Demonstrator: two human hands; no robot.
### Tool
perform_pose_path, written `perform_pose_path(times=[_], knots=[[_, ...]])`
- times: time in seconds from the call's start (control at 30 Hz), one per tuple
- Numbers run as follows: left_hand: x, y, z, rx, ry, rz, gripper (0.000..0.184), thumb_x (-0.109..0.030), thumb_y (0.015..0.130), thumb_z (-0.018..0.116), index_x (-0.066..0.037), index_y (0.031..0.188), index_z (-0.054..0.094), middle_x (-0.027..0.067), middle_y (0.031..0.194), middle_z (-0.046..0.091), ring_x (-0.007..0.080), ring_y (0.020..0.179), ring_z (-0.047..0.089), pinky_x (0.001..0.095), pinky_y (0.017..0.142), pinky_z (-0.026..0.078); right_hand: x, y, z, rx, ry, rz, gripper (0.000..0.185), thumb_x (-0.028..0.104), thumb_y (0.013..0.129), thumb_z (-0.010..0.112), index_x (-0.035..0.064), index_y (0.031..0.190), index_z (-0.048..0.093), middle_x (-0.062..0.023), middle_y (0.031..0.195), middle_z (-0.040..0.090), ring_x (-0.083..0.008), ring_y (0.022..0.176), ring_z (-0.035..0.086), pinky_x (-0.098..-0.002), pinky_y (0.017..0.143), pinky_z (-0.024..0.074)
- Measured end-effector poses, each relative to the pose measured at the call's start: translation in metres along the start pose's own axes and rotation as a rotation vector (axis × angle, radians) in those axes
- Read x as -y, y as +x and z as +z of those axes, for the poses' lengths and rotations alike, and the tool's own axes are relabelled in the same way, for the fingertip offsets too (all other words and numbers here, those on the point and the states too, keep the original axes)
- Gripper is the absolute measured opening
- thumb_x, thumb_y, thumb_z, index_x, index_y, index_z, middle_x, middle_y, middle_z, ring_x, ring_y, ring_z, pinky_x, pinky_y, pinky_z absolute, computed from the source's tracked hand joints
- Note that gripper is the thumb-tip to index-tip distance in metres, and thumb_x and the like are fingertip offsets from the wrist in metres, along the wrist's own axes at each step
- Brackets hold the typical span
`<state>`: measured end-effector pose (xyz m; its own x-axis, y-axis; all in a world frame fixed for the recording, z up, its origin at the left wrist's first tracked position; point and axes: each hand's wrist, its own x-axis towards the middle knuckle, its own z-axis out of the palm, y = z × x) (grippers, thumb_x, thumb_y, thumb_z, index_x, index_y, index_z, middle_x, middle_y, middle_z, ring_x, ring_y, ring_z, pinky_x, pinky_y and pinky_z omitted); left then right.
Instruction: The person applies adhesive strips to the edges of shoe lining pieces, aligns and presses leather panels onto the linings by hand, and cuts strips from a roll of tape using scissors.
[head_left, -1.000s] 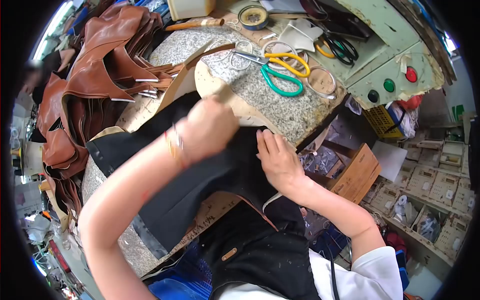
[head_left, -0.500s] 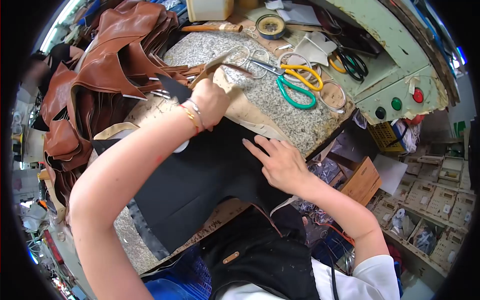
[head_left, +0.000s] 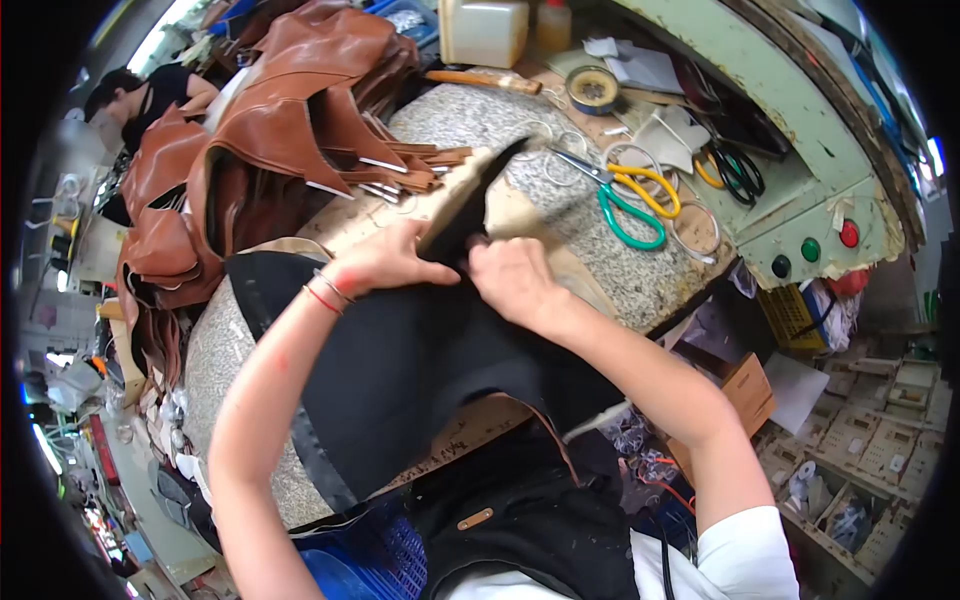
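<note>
Speckled stone bench (head_left: 650,265), cluttered workshop. Black material (head_left: 385,370) under both hands: left (head_left: 378,262) spread flat, right (head_left: 510,278) curled, pinching its fold.

The speckled tabletop (head_left: 265,350) runs diagonally through the frame. At upper right stands a worn, pale green metal cabinet (head_left: 800,210), its paint chipped. Beige slotted panels (head_left: 880,420) fill the lower right. A wooden box (head_left: 748,395) sits below the tabletop's right edge; bright lights (head_left: 165,35) glare at upper left.
</note>
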<state>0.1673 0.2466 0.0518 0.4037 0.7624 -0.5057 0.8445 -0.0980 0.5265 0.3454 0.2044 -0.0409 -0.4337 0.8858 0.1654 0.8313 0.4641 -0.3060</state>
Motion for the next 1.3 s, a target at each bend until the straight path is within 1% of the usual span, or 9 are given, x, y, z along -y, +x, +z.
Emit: perform_pose_path(times=[0.1, 0.23, 0.3, 0.37, 0.6, 0.8, 0.97, 1.17, 1.3], knots=[[0.006, -0.021, 0.007, 0.033, -0.017, 0.050, 0.066, -0.037, 0.071, 0.079, 0.001, 0.121, 0.057, 0.0149, 0.104, 0.065, 0.0200, 0.099, 0.060, 0.0334, 0.088, 0.046, -0.003, 0.003, 0.009, -0.394, 0.324, 0.057, 0.033, 0.025, 0.078, 0.074, -0.0044, 0.081, 0.061, -0.0237, 0.085, 0.062, -0.0319, 0.083, 0.061, -0.0415, 0.071, 0.0474], [0.008, -0.045, 0.007, -0.075, -0.120, 0.076, 0.060, -0.031, 0.074, 0.078, 0.004, 0.118, 0.057, 0.0177, 0.110, 0.063, 0.0237, 0.101, 0.060, 0.0345, 0.089, 0.046, 0.001, 0.007, -0.005, 0.073, 0.634, 0.252, 0.026, 0.016, 0.079, 0.073, -0.0056, 0.078, 0.059, -0.0257, 0.077, 0.062, -0.0426, 0.080, 0.062, -0.0460, 0.071, 0.0482], [-0.010, -0.057, 0.033, -0.854, 0.406, 0.381, 0.050, -0.015, 0.078, 0.070, 0.004, 0.121, 0.054, 0.0203, 0.116, 0.060, 0.0336, 0.108, 0.058, 0.0407, 0.098, 0.044, -0.002, 0.003, -0.008, 0.011, 0.533, 0.177, 0.024, 0.014, 0.080, 0.070, -0.0071, 0.076, 0.059, -0.0285, 0.073, 0.061, -0.0453, 0.079, 0.062, -0.0473, 0.071, 0.0494], [-0.012, -0.061, 0.054, -0.537, 0.565, 0.697, 0.054, -0.008, 0.078, 0.063, 0.006, 0.128, 0.049, 0.0219, 0.124, 0.055, 0.0349, 0.115, 0.053, 0.0419, 0.103, 0.039, -0.007, 0.000, -0.012, 0.121, 0.357, 0.174, 0.022, 0.016, 0.083, 0.064, -0.0048, 0.077, 0.062, -0.0273, 0.075, 0.063, -0.0443, 0.079, 0.063, -0.0468, 0.071, 0.0509], [0.016, 0.007, 0.101, -0.440, 0.732, 0.498, 0.054, -0.010, 0.083, 0.044, 0.014, 0.131, 0.041, 0.0237, 0.140, 0.043, 0.0241, 0.112, 0.050, 0.0319, 0.091, 0.042, -0.007, 0.003, -0.026, 0.359, 0.064, 0.244, 0.031, 0.024, 0.088, 0.054, -0.0031, 0.081, 0.068, -0.0266, 0.084, 0.066, -0.0423, 0.087, 0.064, -0.0478, 0.081, 0.0502], [0.037, 0.022, -0.033, -0.168, 0.065, 0.285, 0.047, -0.040, 0.095, 0.053, -0.003, 0.124, 0.060, 0.0172, 0.121, 0.063, 0.0267, 0.113, 0.059, 0.0317, 0.096, 0.045, -0.026, -0.002, -0.019, 0.335, 0.152, 0.235, 0.038, 0.030, 0.089, 0.060, -0.0062, 0.077, 0.066, -0.0236, 0.083, 0.067, -0.0351, 0.078, 0.068, -0.0443, 0.076, 0.0520], [0.200, -0.117, -0.093, -0.136, -0.334, 0.143, 0.052, -0.023, 0.089, 0.068, -0.002, 0.133, 0.050, 0.0066, 0.117, 0.061, 0.0120, 0.109, 0.055, 0.0245, 0.098, 0.041, -0.063, -0.007, -0.029, 0.271, 1.111, 0.377, 0.027, 0.020, 0.079, 0.076, -0.0025, 0.091, 0.066, -0.0045, 0.072, 0.065, -0.0097, 0.064, 0.061, -0.0274, 0.059, 0.0487], [0.218, -0.160, -0.014, -0.888, -0.228, 0.060, 0.019, -0.006, 0.074, 0.078, -0.001, 0.089, 0.067, 0.0009, 0.085, 0.068, 0.0089, 0.083, 0.061, 0.0236, 0.077, 0.048, -0.063, 0.034, -0.014, -0.082, 0.896, 0.378, 0.039, 0.031, 0.081, 0.077, 0.0007, 0.061, 0.066, 0.0007, 0.059, 0.060, -0.0082, 0.049, 0.048, -0.0305, 0.048, 0.0387], [0.238, -0.169, 0.029, -1.017, -0.811, 0.062, 0.011, -0.001, 0.078, 0.074, 0.000, 0.087, 0.069, 0.0032, 0.087, 0.069, 0.0066, 0.076, 0.062, 0.0218, 0.070, 0.050, -0.046, 0.053, -0.012, -0.160, 0.607, 0.646, 0.066, 0.060, 0.081, 0.065, -0.0054, 0.084, 0.070, -0.0142, 0.083, 0.068, -0.0184, 0.081, 0.061, -0.0307, 0.078, 0.0465]])
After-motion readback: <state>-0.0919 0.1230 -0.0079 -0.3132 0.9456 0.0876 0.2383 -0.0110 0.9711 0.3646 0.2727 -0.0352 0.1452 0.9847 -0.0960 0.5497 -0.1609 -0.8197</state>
